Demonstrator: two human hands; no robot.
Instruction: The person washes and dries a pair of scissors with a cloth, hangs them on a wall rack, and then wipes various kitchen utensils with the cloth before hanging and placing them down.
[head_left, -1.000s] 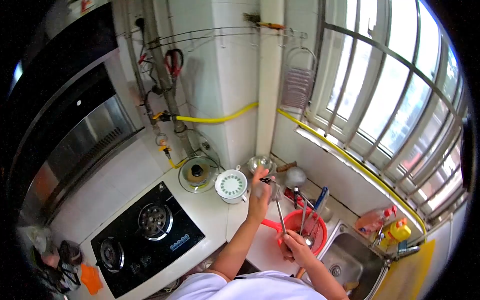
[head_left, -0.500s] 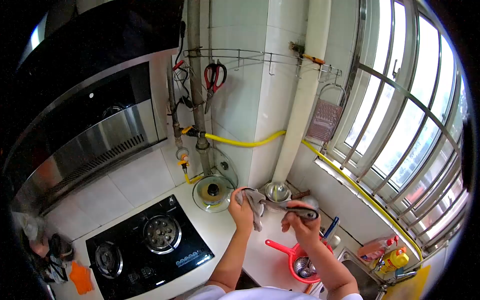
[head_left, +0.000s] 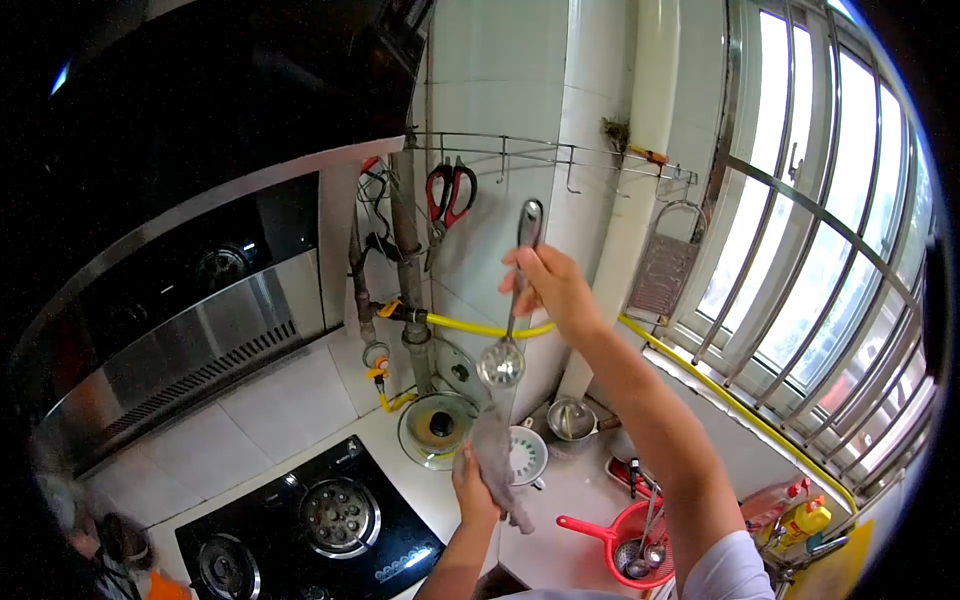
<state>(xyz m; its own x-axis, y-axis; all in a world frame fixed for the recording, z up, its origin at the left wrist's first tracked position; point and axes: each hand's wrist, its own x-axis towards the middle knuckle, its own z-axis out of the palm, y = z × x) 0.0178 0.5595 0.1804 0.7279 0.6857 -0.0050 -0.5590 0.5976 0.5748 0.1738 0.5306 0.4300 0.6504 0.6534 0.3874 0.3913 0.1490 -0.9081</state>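
Observation:
My right hand [head_left: 550, 290] is raised in front of the wall, its fingers closed on the handle of a metal ladle [head_left: 501, 362]. The handle's end points up and the round bowl hangs down. Below the ladle, my left hand [head_left: 475, 488] grips a grey cloth [head_left: 493, 462], which droops past the fingers. The cloth's top is close to the ladle's bowl. Above them a wire rack [head_left: 540, 150] with hooks runs along the wall, and red-handled scissors [head_left: 450, 195] hang from it.
A black gas stove [head_left: 330, 530] lies at the lower left, beside a glass-lidded pot [head_left: 436, 428]. A white dish [head_left: 527, 456] stands behind the cloth. A red strainer [head_left: 607, 533] holds metal utensils at the lower right. A grater [head_left: 667, 275] hangs near the barred window.
My right hand has lifted the ladle from counter level up toward the rack. The cloth is now in my left hand only, apart from the ladle. The view has shifted.

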